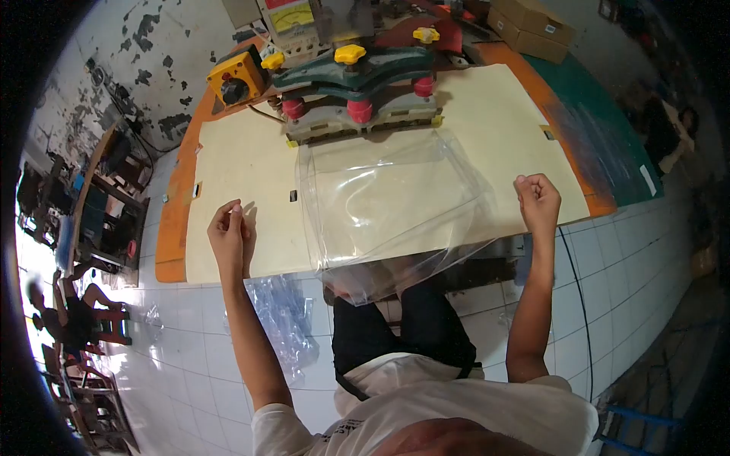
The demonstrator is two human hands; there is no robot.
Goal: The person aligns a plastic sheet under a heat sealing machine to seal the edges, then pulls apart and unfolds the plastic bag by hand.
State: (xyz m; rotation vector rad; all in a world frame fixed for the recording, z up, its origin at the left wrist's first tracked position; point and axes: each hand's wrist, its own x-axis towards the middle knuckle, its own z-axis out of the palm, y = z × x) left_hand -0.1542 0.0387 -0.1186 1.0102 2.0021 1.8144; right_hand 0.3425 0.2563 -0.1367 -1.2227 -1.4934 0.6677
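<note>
A clear plastic sheet (388,194) lies folded across the cream work surface, its far edge at the jaws of a dark green press (357,83) and its near edge hanging over the table's front. To its left, my left hand (226,226) hovers near the front edge, fingers curled and thumb against them, with nothing visible inside. My right hand (540,199) is off the sheet's right side, also curled into a loose fist and seemingly holding nothing. Neither hand touches the plastic.
An orange switch box (236,76) stands left of the press, with a gauge unit (290,23) behind. Cardboard boxes (531,29) sit at the back right. More clear plastic (280,323) lies on the tiled floor. A cable (578,296) runs down at right. Another person (72,308) sits far left.
</note>
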